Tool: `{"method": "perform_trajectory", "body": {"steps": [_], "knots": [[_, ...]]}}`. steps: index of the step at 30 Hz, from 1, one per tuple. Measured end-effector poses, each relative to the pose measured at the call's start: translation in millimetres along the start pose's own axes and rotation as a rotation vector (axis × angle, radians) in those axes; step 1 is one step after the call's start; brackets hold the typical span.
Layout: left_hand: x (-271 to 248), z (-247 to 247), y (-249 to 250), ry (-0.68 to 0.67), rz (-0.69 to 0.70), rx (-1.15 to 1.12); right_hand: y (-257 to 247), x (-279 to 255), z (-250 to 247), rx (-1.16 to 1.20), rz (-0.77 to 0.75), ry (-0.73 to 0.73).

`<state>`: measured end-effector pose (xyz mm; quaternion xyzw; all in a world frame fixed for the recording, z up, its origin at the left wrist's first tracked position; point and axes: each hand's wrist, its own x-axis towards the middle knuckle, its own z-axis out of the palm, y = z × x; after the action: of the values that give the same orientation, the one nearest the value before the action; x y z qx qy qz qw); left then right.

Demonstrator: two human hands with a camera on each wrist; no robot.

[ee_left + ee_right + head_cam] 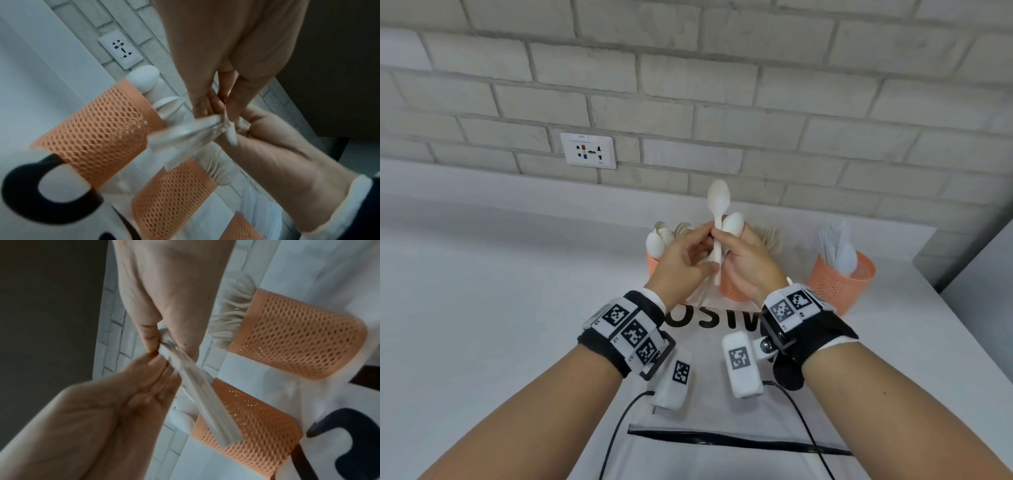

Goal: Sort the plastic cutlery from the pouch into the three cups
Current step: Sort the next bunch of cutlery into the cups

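Upright between both hands, a white plastic spoon [718, 219] stands bowl-up, handle pointing down toward the cups.

Both the left hand [681, 260] and the right hand [748, 265] pinch its handle, fingertips meeting; the right also grips more cutlery. Just beyond the left hand's knuckles sits the left cup [653, 262], holding spoons; beyond the right hand, the middle cup [732, 291] holds what look like forks. Further right, the right cup [840, 281] holds pale knives. The pouch [722, 404] lies under the wrists.
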<state>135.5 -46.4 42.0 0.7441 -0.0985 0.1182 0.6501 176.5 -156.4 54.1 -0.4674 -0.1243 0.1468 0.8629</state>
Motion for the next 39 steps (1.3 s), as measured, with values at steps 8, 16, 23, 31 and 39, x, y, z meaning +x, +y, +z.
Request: {"method": "perform_trajectory", "body": {"steps": [8,16,23,31,39], "knots": [[17.0,-65.4,-3.3,0.197,-0.074,0.203,-22.6,22.6,9.7,0.047,-0.243,0.184],[29.5,-68.0,-47.0,-0.016,-0.281,0.195,13.2,43.7,31.7,-0.091,-0.327,0.32],[34.3,-62.8,-64.6,0.099,-0.213,0.201,48.5,35.1,31.1,-0.383,-0.335,0.27],[36.2,-62.7,-67.2,0.087,-0.233,0.24,17.2,48.7,27.8,-0.637,-0.357,0.141],[32.9,-61.1,-62.1,0.093,-0.244,0.214,31.3,49.7,14.9,-1.871,-0.113,-0.147]]}}
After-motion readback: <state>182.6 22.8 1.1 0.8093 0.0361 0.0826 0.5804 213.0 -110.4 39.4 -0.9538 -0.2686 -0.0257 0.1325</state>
